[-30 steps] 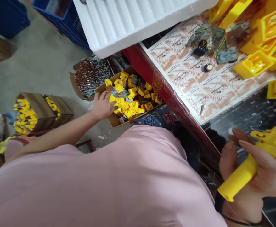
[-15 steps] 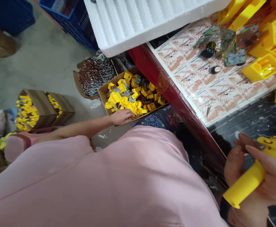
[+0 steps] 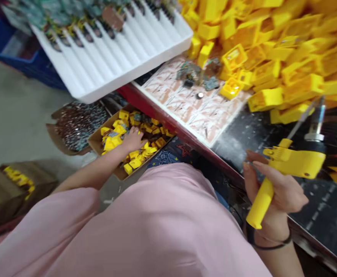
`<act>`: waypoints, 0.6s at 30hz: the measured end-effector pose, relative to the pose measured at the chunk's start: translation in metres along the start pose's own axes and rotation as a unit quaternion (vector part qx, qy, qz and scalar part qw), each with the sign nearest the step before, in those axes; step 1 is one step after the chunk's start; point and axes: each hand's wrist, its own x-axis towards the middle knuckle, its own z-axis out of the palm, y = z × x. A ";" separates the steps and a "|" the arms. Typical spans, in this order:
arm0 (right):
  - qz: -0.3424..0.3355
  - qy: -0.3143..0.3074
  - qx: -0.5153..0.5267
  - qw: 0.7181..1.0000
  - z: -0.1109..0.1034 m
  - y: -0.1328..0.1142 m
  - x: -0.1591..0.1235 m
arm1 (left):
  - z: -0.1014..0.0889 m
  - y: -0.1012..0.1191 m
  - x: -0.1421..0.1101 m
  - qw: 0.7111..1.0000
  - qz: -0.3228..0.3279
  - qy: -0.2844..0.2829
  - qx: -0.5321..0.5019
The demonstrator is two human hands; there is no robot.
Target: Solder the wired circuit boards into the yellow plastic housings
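Observation:
My right hand (image 3: 280,188) is wrapped around the handle of a yellow soldering gun (image 3: 297,163). Its metal barrel (image 3: 318,121) and a thin feed tube point away from me, over the black part of the bench. Down to the left, my left hand (image 3: 133,139) reaches into a cardboard box (image 3: 119,175) filled with small yellow plastic casings (image 3: 135,163) and some grey parts. Its fingers are spread over the casings, touching them, and I see nothing held; the fingertips are partly hidden among the pieces.
Yellow casings (image 3: 272,69) are heaped across the bench. On a patterned sheet (image 3: 182,104) lie circuit boards with wires (image 3: 191,73) and a small round part (image 3: 200,95). A white foam tray (image 3: 122,73) overhangs the bench edge. A box of metallic pieces (image 3: 76,127) stands on the floor.
My left hand has moved from the box's near edge further in over the casings, its fingers spreading. The view has swung right, showing more of the bench and the soldering gun, still in my right hand.

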 end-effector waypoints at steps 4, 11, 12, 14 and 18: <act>-0.148 0.127 -0.068 0.978 -0.012 0.000 0.010 | -0.026 0.002 -0.006 0.994 0.059 -0.087 0.041; -0.115 0.112 -0.036 0.986 -0.015 0.000 -0.004 | -0.168 0.099 -0.026 0.961 0.277 0.021 -0.002; -0.111 0.110 -0.029 0.987 -0.015 0.000 -0.005 | -0.188 0.119 -0.016 0.945 0.297 0.137 -0.015; -0.107 0.108 -0.024 0.988 -0.015 -0.001 -0.005 | -0.223 0.153 0.013 0.911 0.311 0.270 -0.013; -0.100 0.108 -0.034 0.989 -0.016 -0.002 -0.004 | -0.263 0.196 0.076 0.942 0.197 0.272 -0.028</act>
